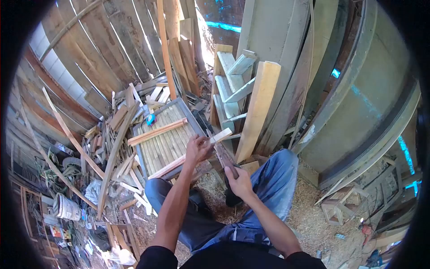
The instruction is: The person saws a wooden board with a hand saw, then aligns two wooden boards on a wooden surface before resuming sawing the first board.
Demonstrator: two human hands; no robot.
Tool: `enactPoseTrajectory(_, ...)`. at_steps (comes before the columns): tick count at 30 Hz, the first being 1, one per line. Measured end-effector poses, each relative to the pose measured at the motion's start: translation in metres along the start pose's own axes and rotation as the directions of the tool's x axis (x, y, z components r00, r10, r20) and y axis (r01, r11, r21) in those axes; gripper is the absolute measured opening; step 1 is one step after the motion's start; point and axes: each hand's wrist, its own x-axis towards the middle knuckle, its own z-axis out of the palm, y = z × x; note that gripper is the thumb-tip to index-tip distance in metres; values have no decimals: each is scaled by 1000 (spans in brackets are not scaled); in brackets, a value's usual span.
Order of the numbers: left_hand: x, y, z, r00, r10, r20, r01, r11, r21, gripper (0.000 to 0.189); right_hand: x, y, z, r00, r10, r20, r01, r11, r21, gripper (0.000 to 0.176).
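My left hand (198, 149) is closed around a short strip of pale wood (221, 135), whose end sticks out to the right past the fingers. Held in my right hand (238, 181) is a long, narrow, brown bladed tool (222, 155). It slants up and to the left, crossing close by the wood strip; its exact kind I cannot tell. Just left of my hands lies a framed slatted wooden panel (166, 127). A reddish wood strip (157, 132) rests across it, with a second pale strip (168, 167) near its lower edge and a turquoise tape measure (150, 119) at the upper left.
Ahead, a thick pale beam (260, 110) leans upright beside a light-painted notched wooden piece (232, 83). Scrap wood (121, 119) is heaped on the left, near a white bucket (67, 206). A small wooden frame (342, 204) stands at right on the shavings-covered floor (309, 201).
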Motion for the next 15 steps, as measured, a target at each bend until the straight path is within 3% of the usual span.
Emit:
enactPoseTrajectory(2, 0, -6, 2, 1000, -22, 1, 22, 998, -52, 33, 8, -3, 7, 991, 93, 96, -87, 994, -68, 41)
enactPoseTrajectory(5, 0, 4, -6, 999, -28, 34, 29, 999, -35, 36, -4, -13, -17, 992, 104, 68, -103, 995, -14, 41)
enactPoseTrajectory(10, 0, 1, -5, 999, -37, 20, 37, 999, -10, 33, -63, -24, -65, 965, 177, 195, -152, 979, -138, 36)
enactPoseTrajectory(15, -1, -2, -1, 1000, 4, -11, -4, 1000, 29, 31, -9, -15, -16, 988, 87, 128, -75, 993, -96, 38)
